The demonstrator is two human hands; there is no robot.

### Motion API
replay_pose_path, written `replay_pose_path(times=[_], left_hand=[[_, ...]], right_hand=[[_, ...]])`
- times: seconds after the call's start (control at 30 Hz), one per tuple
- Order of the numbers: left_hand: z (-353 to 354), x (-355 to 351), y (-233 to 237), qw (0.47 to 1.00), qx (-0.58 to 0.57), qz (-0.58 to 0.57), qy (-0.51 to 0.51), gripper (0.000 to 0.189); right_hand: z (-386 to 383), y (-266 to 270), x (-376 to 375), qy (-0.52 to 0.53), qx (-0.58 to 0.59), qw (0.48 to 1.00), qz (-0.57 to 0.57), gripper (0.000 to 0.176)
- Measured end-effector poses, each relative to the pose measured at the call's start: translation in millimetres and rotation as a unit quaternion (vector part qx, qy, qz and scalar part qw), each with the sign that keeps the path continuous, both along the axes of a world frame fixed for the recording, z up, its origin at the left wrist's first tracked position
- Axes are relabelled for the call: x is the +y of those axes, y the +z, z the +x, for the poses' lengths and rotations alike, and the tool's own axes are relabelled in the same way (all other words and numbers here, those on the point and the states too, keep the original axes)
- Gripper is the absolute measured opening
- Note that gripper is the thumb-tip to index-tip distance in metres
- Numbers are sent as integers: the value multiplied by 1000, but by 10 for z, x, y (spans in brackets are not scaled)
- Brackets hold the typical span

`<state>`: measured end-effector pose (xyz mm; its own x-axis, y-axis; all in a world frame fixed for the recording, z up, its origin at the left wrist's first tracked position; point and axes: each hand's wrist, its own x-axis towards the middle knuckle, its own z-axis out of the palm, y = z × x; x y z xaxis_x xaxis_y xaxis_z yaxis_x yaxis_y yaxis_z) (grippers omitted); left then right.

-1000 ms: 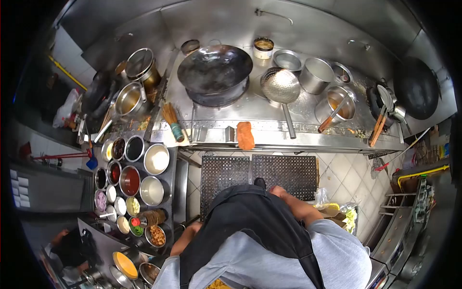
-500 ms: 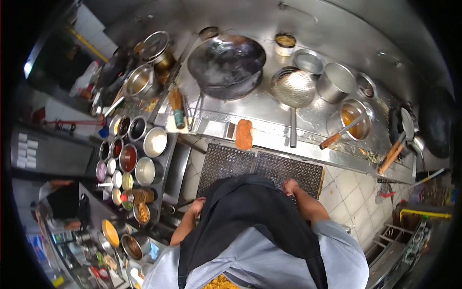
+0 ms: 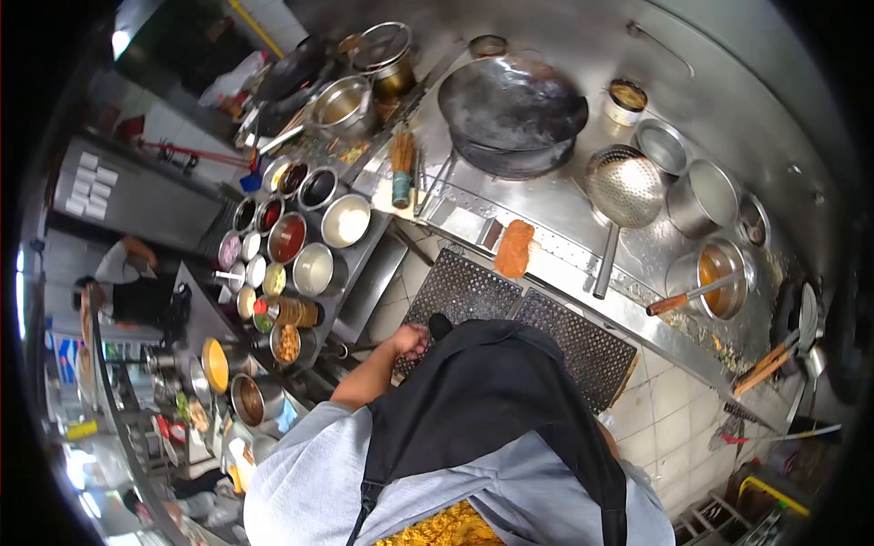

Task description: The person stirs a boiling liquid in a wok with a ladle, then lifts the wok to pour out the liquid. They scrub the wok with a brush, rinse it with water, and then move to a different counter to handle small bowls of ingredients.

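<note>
My left hand [image 3: 411, 340] is held low at the left side of my black apron [image 3: 492, 373], over the floor mat. Its fingers are curled closed, and what they hold, if anything, I cannot make out. A rounded dark tip [image 3: 441, 326] shows right beside the fingers. My right hand is hidden behind the apron, with only a sliver of forearm showing. In front of me, a large black wok [image 3: 514, 105] sits on the steel range, apart from both hands. A perforated strainer [image 3: 625, 187] lies to its right, and an orange-brown cloth [image 3: 515, 248] hangs on the range's front edge.
Seasoning containers [image 3: 287, 237] and a capped bottle [image 3: 296, 312] crowd the left counter. A bamboo brush [image 3: 401, 171] lies left of the wok. Metal pots [image 3: 704, 197] and a pot with a wooden-handled ladle [image 3: 678, 302] stand right. Black rubber mats [image 3: 583, 350] cover the floor. Another person [image 3: 137, 282] is far left.
My view has turned, so the range shifts rightward in the picture. My left hand has come forward and inward, its fingers curled. My right hand has dropped out of sight behind the apron.
</note>
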<state>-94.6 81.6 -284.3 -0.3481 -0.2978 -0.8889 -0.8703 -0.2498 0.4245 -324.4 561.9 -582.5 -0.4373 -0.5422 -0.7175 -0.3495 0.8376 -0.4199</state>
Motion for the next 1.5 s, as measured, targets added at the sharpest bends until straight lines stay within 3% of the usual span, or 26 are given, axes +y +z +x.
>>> replay_pose_path(times=[0.13,0.2,0.23,0.27,0.3,0.37,0.4,0.5,0.53,0.63,0.73,0.83,0.93,0.97,1.0,1.03,1.07,1.13,1.17,1.2,1.27,1.3,1.37,1.43,1.47,1.5], left_hand=[[-99,-43,-4,998,48,-16,34,23],[-38,15,-32,999,35,-14,38,23],[27,67,-53,999,20,-15,27,23],[101,136,-61,999,12,-3,51,23],[192,194,-99,998,12,-2,64,23],[368,313,-171,999,-39,2,36,21],[723,302,-1044,995,18,19,95,17],[1343,303,-1907,971,163,-80,-158,16],[890,428,-728,995,-52,-14,-86,17],[1501,450,-1982,953,245,-126,-123,18],[1088,500,-1235,997,0,5,74,20],[699,543,-333,997,-35,-25,69,25],[601,423,-248,999,-40,4,27,13],[686,377,-383,993,107,-17,-53,18],[695,304,-573,996,60,16,-66,36],[730,313,-693,993,110,23,-23,19],[490,399,-113,999,7,33,23,6],[595,369,-408,995,76,59,24,21],[617,362,-486,992,46,83,80,23],[601,336,-370,992,59,95,61,22],[635,317,-394,996,39,60,47,24],[605,293,-346,997,26,63,42,25],[543,261,-239,998,45,43,-5,24],[437,287,-54,996,70,24,-43,24],[276,327,215,999,34,21,-36,25],[153,363,373,999,-4,18,-30,26]], right_hand=[[-394,-204,325,194,81,977,-47,30],[-657,-401,383,357,174,910,-121,28],[-688,-121,287,195,106,973,-70,24],[-702,524,84,-31,35,997,-56,21],[-733,1150,-102,-236,11,970,-64,17],[-775,1826,-430,-241,88,965,-57,15],[-781,2091,-567,-257,165,951,-52,13],[-713,2684,-879,-279,143,946,-78,15],[-726,2707,-918,-278,142,947,-76,14],[-649,2652,-946,-303,180,933,-69,16],[-677,1897,-642,-283,206,928,-130,21],[-612,2598,-840,-245,273,929,-50,25],[-640,2695,-777,-248,285,924,-65,26],[-616,2788,-785,-265,292,918,-47,26],[-580,2984,-861,-291,309,905,-18,25],[-612,2945,-803,-293,301,905,-60,24],[-615,3017,-810,-287,305,900,-119,22],[-617,3299,-944,-232,322,867,-300,12],[-580,3654,-1080,-217,302,860,-350,12],[-545,3973,-1192,-248,239,872,-348,29],[-494,4637,-1421,-282,162,823,-466,65],[-501,4937,-1502,-281,146,799,-511,74],[-576,5276,-1599,-255,186,731,-605,80],[-723,5550,-1627,-159,300,652,-678,80],[-787,5653,-1619,-169,306,648,-677,80],[-831,5738,-1601,-115,362,605,-700,81]])
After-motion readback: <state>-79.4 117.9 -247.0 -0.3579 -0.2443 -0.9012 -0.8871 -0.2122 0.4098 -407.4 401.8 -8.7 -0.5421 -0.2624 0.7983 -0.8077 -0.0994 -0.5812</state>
